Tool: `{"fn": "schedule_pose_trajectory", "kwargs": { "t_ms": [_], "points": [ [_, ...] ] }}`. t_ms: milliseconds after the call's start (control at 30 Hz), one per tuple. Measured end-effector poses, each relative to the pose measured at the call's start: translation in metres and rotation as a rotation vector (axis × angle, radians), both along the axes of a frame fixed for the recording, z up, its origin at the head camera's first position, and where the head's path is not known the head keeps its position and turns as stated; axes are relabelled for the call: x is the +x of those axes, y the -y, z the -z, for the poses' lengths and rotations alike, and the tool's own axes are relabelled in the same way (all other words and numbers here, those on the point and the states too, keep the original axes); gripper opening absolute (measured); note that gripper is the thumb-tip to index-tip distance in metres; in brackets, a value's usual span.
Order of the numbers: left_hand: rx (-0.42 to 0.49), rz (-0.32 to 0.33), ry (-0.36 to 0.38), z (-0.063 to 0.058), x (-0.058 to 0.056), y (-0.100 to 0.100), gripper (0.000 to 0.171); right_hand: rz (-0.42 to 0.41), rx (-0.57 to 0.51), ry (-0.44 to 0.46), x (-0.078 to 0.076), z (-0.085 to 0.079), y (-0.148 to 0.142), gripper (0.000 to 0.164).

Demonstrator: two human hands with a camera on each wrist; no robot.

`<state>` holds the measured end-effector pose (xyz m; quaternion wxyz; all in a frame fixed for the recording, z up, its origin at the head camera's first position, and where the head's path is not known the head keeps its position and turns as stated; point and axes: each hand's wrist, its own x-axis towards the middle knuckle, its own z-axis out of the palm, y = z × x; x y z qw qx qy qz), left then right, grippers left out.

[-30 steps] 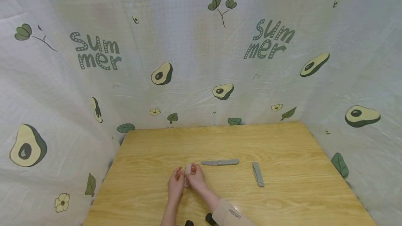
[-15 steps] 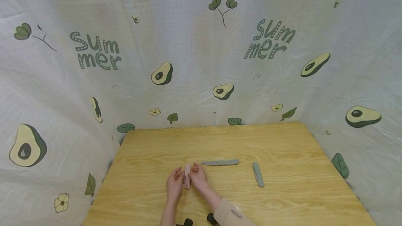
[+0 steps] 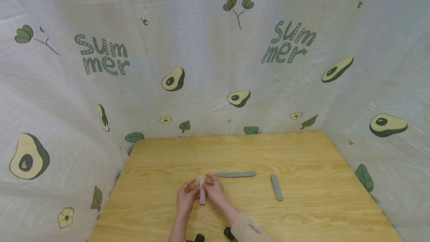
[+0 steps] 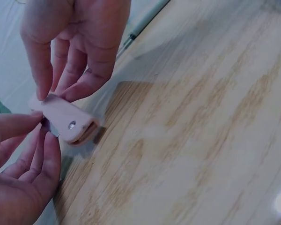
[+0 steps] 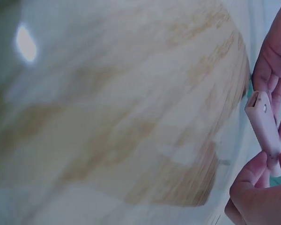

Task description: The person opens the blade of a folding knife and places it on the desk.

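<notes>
A pink folding knife point(image 3: 202, 195) is held between both hands over the table, its riveted end toward the person. My right hand point(image 3: 215, 190) pinches the pink handle point(image 5: 264, 124) near its far end, between thumb and fingers. From the other side, my left hand point(image 3: 186, 197) pinches along the knife's edge with thumb and fingertip, where a dark sliver shows in the left wrist view. The slot at the riveted end point(image 4: 82, 133) faces the camera there. Just beyond the right fingertips lies a grey-green folding knife point(image 3: 240, 174), unfolded, blade pointing left.
Farther right on the wooden table point(image 3: 161, 160) lies a second grey-green knife point(image 3: 276, 187), folded. Two black round-ended objects point(image 3: 229, 233) show near the forearms. A white cloth printed with avocados point(image 3: 208, 47) surrounds the table at the back and sides.
The pink knife has come slightly toward the person and turned so more of its handle shows. My left hand has shifted a little left, my right a little right.
</notes>
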<state>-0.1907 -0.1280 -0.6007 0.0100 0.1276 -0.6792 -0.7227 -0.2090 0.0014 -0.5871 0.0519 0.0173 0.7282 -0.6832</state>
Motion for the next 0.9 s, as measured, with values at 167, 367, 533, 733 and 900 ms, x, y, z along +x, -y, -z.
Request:
{"fn": "schedule_pose_trajectory", "kwargs": {
  "t_ms": [167,367,533,733,900],
  "points": [
    [0.002,0.078,0.020,-0.004,0.002,0.004,0.045,-0.049,0.042,-0.024,-0.002,0.002,-0.007,0.043],
    [0.005,0.171,0.020,-0.007,0.001,0.007,0.042,-0.166,-0.005,-0.044,-0.004,0.000,-0.019,0.043],
    [0.010,0.242,-0.002,-0.010,0.000,0.008,0.046,-0.244,0.003,-0.026,-0.005,-0.006,-0.028,0.041],
    [0.034,0.286,-0.017,-0.013,0.000,0.006,0.050,-0.285,-0.020,-0.005,-0.005,-0.014,-0.035,0.041],
    [0.066,0.312,-0.052,-0.015,0.000,0.004,0.050,-0.313,-0.052,0.000,-0.005,-0.020,-0.039,0.041]
  ]
}}
